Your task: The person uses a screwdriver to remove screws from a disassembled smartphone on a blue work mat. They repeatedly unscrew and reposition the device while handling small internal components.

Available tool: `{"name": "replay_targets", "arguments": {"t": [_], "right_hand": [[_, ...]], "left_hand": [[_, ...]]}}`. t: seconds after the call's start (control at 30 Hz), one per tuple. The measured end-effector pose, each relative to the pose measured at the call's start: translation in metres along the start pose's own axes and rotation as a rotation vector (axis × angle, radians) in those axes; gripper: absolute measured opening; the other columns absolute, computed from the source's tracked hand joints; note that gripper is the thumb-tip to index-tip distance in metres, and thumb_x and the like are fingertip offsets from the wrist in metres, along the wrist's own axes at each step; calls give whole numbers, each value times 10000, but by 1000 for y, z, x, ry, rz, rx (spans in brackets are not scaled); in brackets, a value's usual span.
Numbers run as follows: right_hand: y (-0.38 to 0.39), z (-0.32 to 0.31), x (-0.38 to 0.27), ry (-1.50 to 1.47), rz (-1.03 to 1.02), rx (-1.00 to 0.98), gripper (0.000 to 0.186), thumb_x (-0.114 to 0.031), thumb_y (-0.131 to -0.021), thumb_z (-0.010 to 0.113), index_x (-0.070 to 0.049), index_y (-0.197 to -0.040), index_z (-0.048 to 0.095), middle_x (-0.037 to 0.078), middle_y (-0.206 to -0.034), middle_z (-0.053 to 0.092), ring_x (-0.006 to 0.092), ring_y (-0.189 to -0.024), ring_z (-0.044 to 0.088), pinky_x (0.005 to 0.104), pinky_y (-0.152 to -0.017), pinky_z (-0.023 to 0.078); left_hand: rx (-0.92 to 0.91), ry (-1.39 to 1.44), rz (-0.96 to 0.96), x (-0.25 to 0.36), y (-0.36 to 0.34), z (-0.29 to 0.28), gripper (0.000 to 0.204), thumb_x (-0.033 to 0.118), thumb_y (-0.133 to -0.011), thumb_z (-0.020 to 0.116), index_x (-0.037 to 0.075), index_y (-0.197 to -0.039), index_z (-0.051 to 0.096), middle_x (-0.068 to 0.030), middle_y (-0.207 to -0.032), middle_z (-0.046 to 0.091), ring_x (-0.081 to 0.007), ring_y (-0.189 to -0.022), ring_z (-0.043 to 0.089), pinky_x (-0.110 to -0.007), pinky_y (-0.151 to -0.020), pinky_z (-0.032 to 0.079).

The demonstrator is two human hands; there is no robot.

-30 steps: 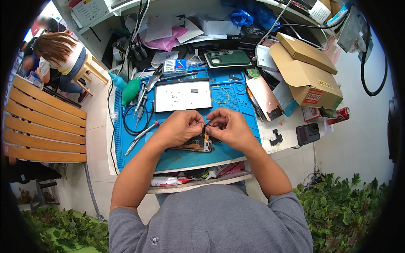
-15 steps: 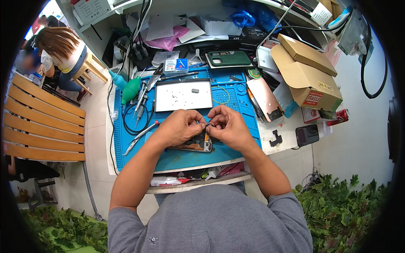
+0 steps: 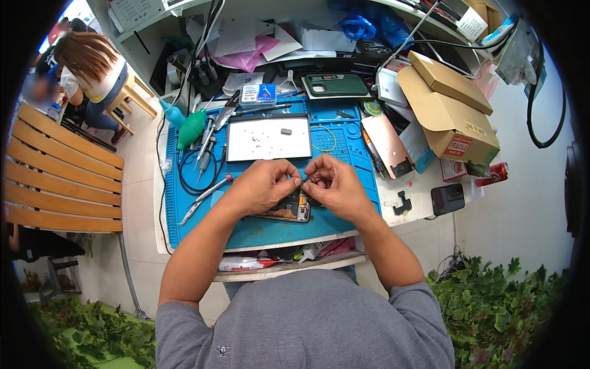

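Observation:
On the blue repair mat [image 3: 246,234] lies an opened phone [image 3: 286,211], its dark inside and a gold-coloured strip showing. My left hand [image 3: 270,184] is closed in a pinch at the phone's upper end, thumb and index meeting my right fingertips. My right hand [image 3: 332,187] pinches there too, fingers curled. Whatever small piece sits between the fingertips is too hidden to name. Just beyond both hands is a white tray [image 3: 267,136] with tiny screws and a dark small block. Left of it are a green blower [image 3: 192,128], precision tools and a coiled black cable.
Cardboard boxes [image 3: 455,117], a rose-gold phone housing [image 3: 384,141], a red can [image 3: 495,173] and a black device [image 3: 447,198] crowd the right side. A green case [image 3: 335,86] lies behind the tray. At far left are a slatted wooden chair [image 3: 64,184] and other people [image 3: 86,67] working.
Both hands stay over the phone, with only small shifts of the fingertips at its upper end. The view has shifted very slightly.

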State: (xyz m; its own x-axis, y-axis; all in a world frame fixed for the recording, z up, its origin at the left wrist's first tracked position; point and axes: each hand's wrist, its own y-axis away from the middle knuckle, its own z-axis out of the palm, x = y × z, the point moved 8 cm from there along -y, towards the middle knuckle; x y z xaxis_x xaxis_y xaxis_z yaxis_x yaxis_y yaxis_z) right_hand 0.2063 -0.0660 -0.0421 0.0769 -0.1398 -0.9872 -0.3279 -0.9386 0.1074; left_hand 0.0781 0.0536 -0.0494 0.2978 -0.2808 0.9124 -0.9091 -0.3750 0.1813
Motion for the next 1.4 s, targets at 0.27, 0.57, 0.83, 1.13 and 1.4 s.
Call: {"name": "replay_targets", "arguments": {"t": [0.27, 0.57, 0.83, 1.13, 1.4], "right_hand": [[-2, 1, 0, 42, -1, -22, 258, 53, -983, 821, 28, -1197, 678, 11, -1014, 714, 51, -893, 672, 226, -782, 570], [-2, 2, -4, 6, 1, -80, 284, 49, -980, 826, 16, -1216, 672, 13, -1039, 718, 53, -925, 694, 228, -805, 578], [-6, 3, 8, -114, 46, -158, 349, 45, -988, 841, 0, -1276, 650, 8, -1071, 733, 63, -994, 714, 224, -884, 579], [-7, 1, 8, -132, 27, -147, 363, 21, -967, 851, -2, -1269, 652, 31, -1058, 754, 75, -962, 722, 243, -832, 571], [-7, 2, 7, -113, 47, -108, 344, 76, -957, 835, -20, -1227, 644, 6, -1113, 712, 78, -999, 697, 247, -900, 582]], "left_hand": [[21, -137, 6, 16, 6, -2, 288, 284, -1092, 756, 10, -1170, 799, -115, -762, 739, -225, -652, 656, -415, -643, 500], [28, -198, 38, 26, 8, -2, 231, 222, -1103, 764, -2, -1159, 776, -79, -715, 681, -149, -624, 546, -377, -611, 440], [19, -233, 51, 29, 9, -3, 260, 256, -1107, 744, 4, -1158, 783, -140, -785, 738, -252, -688, 650, -428, -667, 494], [30, -195, 76, 30, 8, -4, 228, 225, -1110, 741, 3, -1142, 778, -108, -774, 723, -180, -675, 611, -398, -652, 479], [66, -261, 23, 27, 8, -4, 252, 249, -1088, 741, 11, -1152, 789, -144, -765, 741, -264, -649, 663, -429, -652, 498]]}}
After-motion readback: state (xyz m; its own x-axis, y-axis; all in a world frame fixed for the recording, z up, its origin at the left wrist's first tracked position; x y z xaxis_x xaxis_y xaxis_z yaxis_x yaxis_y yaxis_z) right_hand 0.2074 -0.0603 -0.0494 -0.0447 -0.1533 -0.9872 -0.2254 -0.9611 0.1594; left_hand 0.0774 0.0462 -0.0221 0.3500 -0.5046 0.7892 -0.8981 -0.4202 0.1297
